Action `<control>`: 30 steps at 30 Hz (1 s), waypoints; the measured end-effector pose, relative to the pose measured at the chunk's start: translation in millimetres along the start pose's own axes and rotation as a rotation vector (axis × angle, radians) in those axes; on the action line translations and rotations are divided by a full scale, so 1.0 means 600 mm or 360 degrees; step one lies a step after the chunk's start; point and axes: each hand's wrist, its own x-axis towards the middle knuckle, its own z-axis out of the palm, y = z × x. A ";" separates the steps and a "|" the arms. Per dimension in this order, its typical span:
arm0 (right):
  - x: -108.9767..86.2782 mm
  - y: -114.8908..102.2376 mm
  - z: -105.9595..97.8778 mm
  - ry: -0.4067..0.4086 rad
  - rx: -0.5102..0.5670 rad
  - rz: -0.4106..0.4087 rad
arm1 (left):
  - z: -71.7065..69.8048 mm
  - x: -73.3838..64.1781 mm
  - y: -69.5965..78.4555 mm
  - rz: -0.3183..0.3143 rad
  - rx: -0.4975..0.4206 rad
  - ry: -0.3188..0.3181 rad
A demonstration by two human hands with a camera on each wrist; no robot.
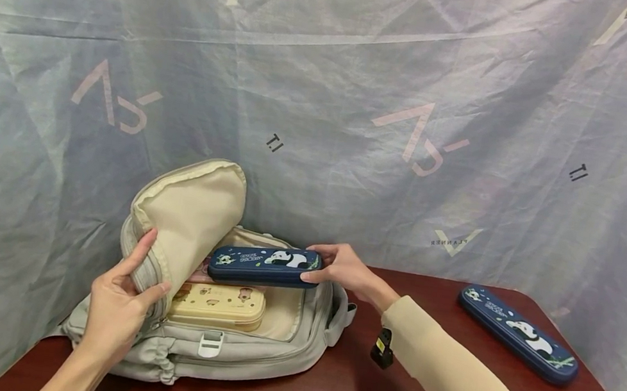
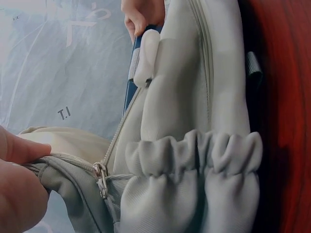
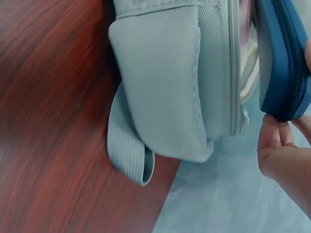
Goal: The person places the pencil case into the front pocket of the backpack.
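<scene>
A pale grey-green backpack (image 1: 247, 365) lies on the table with its main compartment unzipped. My left hand (image 1: 118, 299) pinches the edge of its raised flap (image 1: 196, 208), which shows a cream lining. My right hand (image 1: 342, 270) grips the right end of a navy pencil case (image 1: 265, 264) with a panda on it, held level over the opening. In the right wrist view, fingers and thumb close round the end of the zipped navy case (image 3: 282, 58). Inside the bag lies a yellow pencil case (image 1: 225, 305) with small bear prints; a pink item (image 1: 202, 270) behind it is mostly hidden.
A second navy panda pencil case (image 1: 518, 335) lies at an angle on the right of the dark red table (image 1: 419, 388). A grey printed cloth (image 1: 321, 125) hangs close behind the table. One strap loop (image 1: 341, 318) sticks out from the bag's right side.
</scene>
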 end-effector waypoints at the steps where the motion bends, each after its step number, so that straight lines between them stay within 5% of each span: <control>1: 0.003 -0.002 0.003 -0.0003 -0.0003 0.0001 | 0.000 0.000 0.000 -0.0002 -0.0004 0.0002; 17: 0.039 -0.021 0.037 -0.0053 0.0014 0.0002 | 0.002 0.001 0.004 0.0012 -0.0093 0.0036; 30: 0.062 -0.029 0.058 -0.0068 0.0037 0.0012 | 0.001 0.001 0.001 -0.0006 -0.0187 -0.0070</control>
